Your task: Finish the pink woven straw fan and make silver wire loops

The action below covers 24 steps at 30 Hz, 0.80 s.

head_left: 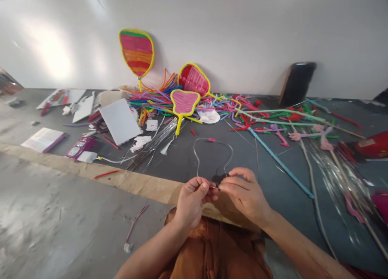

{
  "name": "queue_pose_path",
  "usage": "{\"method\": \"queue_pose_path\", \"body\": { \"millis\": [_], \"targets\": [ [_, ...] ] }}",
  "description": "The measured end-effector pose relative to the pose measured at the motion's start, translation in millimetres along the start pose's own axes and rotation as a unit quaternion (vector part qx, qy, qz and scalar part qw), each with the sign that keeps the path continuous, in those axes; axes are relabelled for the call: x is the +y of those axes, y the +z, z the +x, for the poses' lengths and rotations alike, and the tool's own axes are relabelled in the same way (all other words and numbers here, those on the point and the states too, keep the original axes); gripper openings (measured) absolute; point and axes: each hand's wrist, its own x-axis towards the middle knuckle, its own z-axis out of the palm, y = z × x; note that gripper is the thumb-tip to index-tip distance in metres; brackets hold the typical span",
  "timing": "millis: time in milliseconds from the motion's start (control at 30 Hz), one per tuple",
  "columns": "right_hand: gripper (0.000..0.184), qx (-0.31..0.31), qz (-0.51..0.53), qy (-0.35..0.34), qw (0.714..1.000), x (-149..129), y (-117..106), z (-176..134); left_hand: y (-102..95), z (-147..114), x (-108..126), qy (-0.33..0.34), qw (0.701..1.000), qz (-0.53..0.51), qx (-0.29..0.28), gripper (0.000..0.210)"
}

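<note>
Between my hands a thin silvery wire (194,149) is bent into a rounded loop that stands away from me, with a small pink piece (211,139) at its top. My left hand (194,198) pinches one end of the wire between thumb and fingers. At the other end, the fingers of my right hand (245,194) close on the wire near where the two ends meet. The exact crossing of the ends is partly hidden by my fingertips. Beyond the loop lies a pink fan shape with a yellow edge and handle (184,103).
Two more fan shapes, one striped (138,53) and one red-pink (194,79), lean by the white wall. Heaped coloured pipe cleaners (157,99), a white card (120,121), a purple device (81,147), a phone (297,84) and a blue pipe cleaner (280,162) surround the work area.
</note>
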Motion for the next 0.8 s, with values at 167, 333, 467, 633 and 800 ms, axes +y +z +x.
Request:
{"method": "queue_pose_path", "body": {
  "millis": [167,333,467,633,800],
  "targets": [
    [0.026,0.119,0.227,0.269,0.929,-6.1,2.0,-11.6,6.6,6.7,2.4,0.065,0.997,-0.037,0.033,0.030],
    [0.027,0.173,0.526,0.451,0.700,-31.6,20.7,-11.6,19.3,13.8,4.1,0.093,0.994,-0.051,-0.009,0.030],
    [0.022,0.208,0.610,0.456,0.613,-43.0,31.8,1.9,26.3,14.4,0.1,0.111,0.992,-0.032,-0.048,0.025],
    [0.020,0.243,0.629,0.466,0.573,-42.4,37.0,3.1,26.2,11.8,-2.3,0.131,0.991,0.014,-0.034,0.028],
    [0.018,0.251,0.624,0.448,0.589,-42.3,39.7,1.9,24.2,14.1,-6.7,0.150,0.986,0.063,-0.028,0.028]
  ]
}}
